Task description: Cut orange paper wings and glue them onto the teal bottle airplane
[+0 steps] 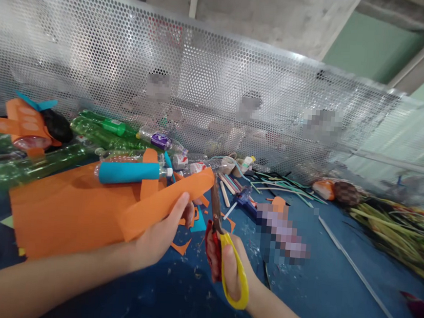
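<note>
Pinching the orange strip point(164, 205), the left hand point(160, 236) sets its thumb along the top face while the fingers curl underneath; the grip is narrow, closed on the paper. The strip hangs slantwise above the desk point(297, 293), its rounded end just beside the blades of the scissors point(216, 201). Whether the blades touch that edge I cannot tell.

The likeliest slip, I judge, is a crooked cut: the end juts out past the thumb unsupported, so it could bend or swing as the blades press. The left fingertips sit close to that same end, and a blade angled inward might nick them. Beyond the strip, the blue-wrapped bottle point(128, 173) could roll if the strip or wrist knocks it. Small orange scraps point(182, 248) below the strip's far end could get lost among further trimmings.

As for pose, the left forearm reaches in low from the left, wrist nearly straight. The right hand point(230, 266), to the right of the strip, wraps the scissors' handles, a digit through the yellow loop, blades pointing up and away. Its forearm slants in from the lower right.
</note>
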### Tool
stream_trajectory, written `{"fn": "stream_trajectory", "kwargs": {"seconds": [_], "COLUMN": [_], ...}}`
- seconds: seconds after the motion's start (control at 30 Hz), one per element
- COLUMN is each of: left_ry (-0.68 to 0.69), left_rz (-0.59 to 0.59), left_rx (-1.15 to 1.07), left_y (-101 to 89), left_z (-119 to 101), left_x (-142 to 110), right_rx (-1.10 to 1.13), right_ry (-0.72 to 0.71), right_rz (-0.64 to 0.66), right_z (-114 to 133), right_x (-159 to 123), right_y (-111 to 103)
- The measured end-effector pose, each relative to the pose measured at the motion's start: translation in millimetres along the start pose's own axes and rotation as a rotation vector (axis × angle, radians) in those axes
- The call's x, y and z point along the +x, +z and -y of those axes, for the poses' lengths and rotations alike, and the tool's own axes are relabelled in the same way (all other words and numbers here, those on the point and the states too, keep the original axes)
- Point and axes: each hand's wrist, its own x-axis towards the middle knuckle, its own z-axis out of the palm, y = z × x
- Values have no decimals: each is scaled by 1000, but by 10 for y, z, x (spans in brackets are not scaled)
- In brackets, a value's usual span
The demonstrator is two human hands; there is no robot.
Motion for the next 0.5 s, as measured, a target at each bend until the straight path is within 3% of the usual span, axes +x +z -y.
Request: {"fn": "stream_trajectory", "kwargs": {"seconds": [0.1,0.27,0.5], "left_ry": [1,-11,-54], "left_rz": [9,73,143], "left_rx": [15,100,114], "left_y": [13,-4,11], "left_z": [-1,-13,-42], "left_x": [-33,-61,-105], "right_rx": [-54,-346,-424], "right_ry": [-73,-226,-257], "right_rz": [19,34,10], "right_z": [70,218,253], "right_x": [7,30,43], "right_y": [10,-10,-58]}}
